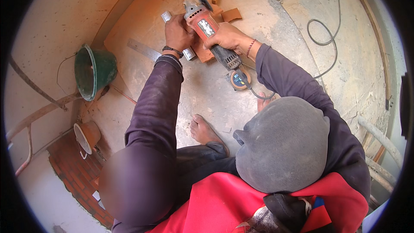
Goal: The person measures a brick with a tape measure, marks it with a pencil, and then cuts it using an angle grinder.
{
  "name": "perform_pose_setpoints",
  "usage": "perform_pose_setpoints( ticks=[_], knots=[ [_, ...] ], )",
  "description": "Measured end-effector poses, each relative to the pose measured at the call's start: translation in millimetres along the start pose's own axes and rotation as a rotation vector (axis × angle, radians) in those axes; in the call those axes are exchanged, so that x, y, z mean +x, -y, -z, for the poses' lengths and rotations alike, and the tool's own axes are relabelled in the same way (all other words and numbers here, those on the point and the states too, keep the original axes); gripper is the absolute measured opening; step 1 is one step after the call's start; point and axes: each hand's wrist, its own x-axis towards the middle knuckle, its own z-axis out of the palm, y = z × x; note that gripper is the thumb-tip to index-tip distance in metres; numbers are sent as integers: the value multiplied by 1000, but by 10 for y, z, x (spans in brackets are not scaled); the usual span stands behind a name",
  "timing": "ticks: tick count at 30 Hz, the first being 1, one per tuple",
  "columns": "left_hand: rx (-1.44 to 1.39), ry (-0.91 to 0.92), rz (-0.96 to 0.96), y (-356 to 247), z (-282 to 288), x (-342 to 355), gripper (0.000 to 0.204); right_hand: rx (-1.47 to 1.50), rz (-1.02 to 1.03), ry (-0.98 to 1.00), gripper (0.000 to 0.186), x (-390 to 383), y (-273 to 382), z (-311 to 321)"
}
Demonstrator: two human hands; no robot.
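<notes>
Your right hand (229, 37) clenched on red angle grinder (206, 28), your left hand (178, 32) gripping metal bar (188, 53), terracotta tile (202, 53) on floor (207, 99).

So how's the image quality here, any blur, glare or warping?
Head view: strong fisheye, black corners, the cable and floor edges bowing near the rim; a smeared blur patch at lower left; even daylight with soft shadows; the hands on the angle grinder are sharp, no harsh glare.

Dusty concrete floor (241, 99) in daylight; a green bucket (94, 71) lies tipped at left, a black cable (330, 39) loops upper right.
</notes>
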Motion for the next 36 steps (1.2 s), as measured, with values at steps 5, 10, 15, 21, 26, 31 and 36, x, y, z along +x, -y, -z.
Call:
perform_pose_setpoints(
  ticks=[5,10,15,21,26,31,36],
  knots=[
    [15,-35,-20,15,-14,-9,39,24,-18,17,27,14,-31,12],
    [12,-52,-42,60,-25,-17,40,13,27,15,47,-12,-87,12],
    [11,-56,-36,70,-35,-15,41,16,36,6,46,-38,-104,7],
    [16,-56,-20,16,-19,-17,40,-5,28,5,46,-24,-84,23],
    [-4,-46,-26,15,-13,-21,39,-16,45,-3,36,-116,-134,16],
    [0,-117,-90,101,-31,-16,43,-10,81,-54,37,-223,-99,-49],
    [-22,-40,-15,-7,-34,-14,41,-42,50,-14,41,-109,-190,33]
  ],
)
